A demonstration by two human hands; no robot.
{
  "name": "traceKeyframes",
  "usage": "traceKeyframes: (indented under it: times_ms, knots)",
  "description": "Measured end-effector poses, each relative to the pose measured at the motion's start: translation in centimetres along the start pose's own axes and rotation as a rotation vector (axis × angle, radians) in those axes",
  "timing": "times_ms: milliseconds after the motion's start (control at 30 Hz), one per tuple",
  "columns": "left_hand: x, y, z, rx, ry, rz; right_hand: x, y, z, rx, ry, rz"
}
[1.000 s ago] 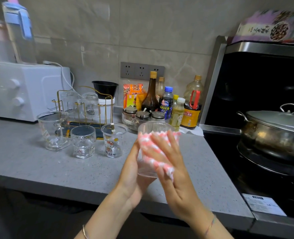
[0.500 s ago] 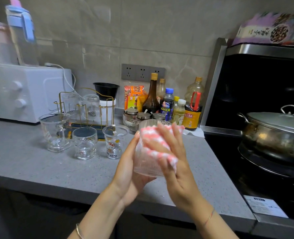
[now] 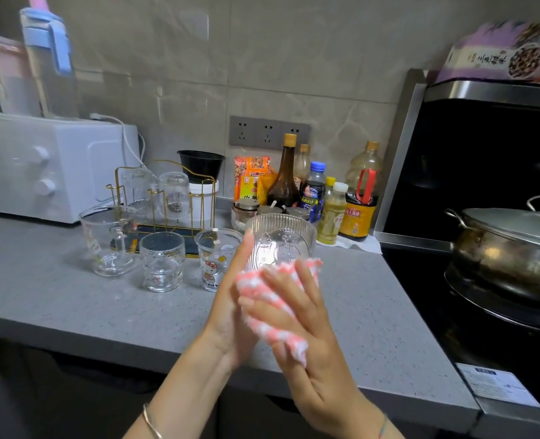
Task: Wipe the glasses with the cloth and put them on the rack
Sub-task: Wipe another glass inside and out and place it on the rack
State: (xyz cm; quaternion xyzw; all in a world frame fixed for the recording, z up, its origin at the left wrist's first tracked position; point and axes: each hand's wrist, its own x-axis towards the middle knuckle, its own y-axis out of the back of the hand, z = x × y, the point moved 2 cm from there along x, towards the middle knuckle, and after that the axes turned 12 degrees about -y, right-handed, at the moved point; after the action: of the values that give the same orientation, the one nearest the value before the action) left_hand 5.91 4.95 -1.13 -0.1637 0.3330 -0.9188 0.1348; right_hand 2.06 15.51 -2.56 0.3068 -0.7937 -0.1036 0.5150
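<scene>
wiping a ribbed glass (image 3: 279, 242) above the bench (image 3: 72, 305)
left hand (image 3: 230, 312) grips the glass from the side, over the bench's front edge; right hand (image 3: 306, 343) presses the pink cloth (image 3: 275, 299) on its lower part, fingers (image 3: 308, 286) spread straight. 3 glasses (image 3: 162, 261) stand before the gold rack (image 3: 167, 198), which carries 2 more upturned.

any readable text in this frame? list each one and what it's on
Nothing reads cleanly.
Purple box: Chinese print, blurred.
Dark sauce bottle label: Chinese characters, too small.
Orange packets: Chinese print, blurred.
Blue-capped bottle label: unreadable.
Cartoon cup: small print under the picture, unreadable.
Sticker by the stove: too small.
</scene>
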Motion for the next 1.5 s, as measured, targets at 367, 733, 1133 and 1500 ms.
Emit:
traceKeyframes:
  times_ms: [367,733,1133,1500]
  knots:
    - [-0.2,-0.5,0.1,0.200,-0.159,0.050,3.4,2.3,0.3,0.029,-0.171,0.071]
    - [-0.4,-0.6,-0.1,0.178,-0.197,0.078,2.8,1.4,-1.1,0.168,-0.144,0.025]
    - [0.3,0.1,0.6,-0.018,0.011,0.000,1.0,0.3,-0.8,0.024,-0.088,-0.036]
    - [-0.1,-0.6,-0.2,0.192,-0.175,-0.005,3.2,1.8,0.5,0.076,-0.234,0.055]
